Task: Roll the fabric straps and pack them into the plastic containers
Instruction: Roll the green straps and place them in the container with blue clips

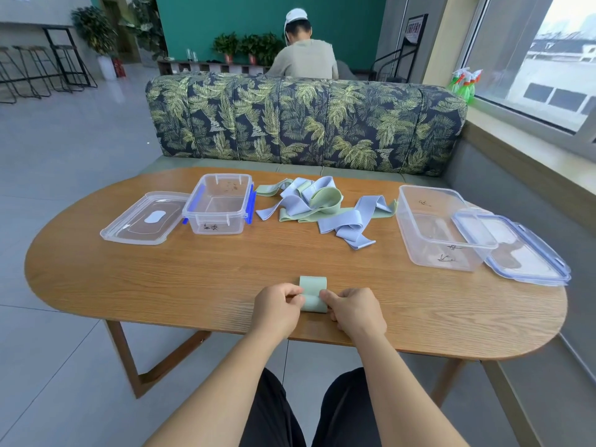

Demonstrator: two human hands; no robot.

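Note:
A pale green fabric strap [312,293], mostly rolled, lies near the table's front edge with a short flat tail pointing away from me. My left hand [276,306] pinches its left side and my right hand [356,308] pinches its right side. A loose heap of green and light blue straps [322,206] lies at the middle back of the table. A small clear container with blue clips [219,204] stands at the back left, holding nothing. A larger clear container [442,227] stands at the right, also holding nothing.
The small container's lid [143,219] lies flat to its left. The larger lid [516,246] leans against the right container near the table's right end. The wooden oval table [161,285] has a leaf-patterned sofa [306,121] behind it, where a person sits facing away.

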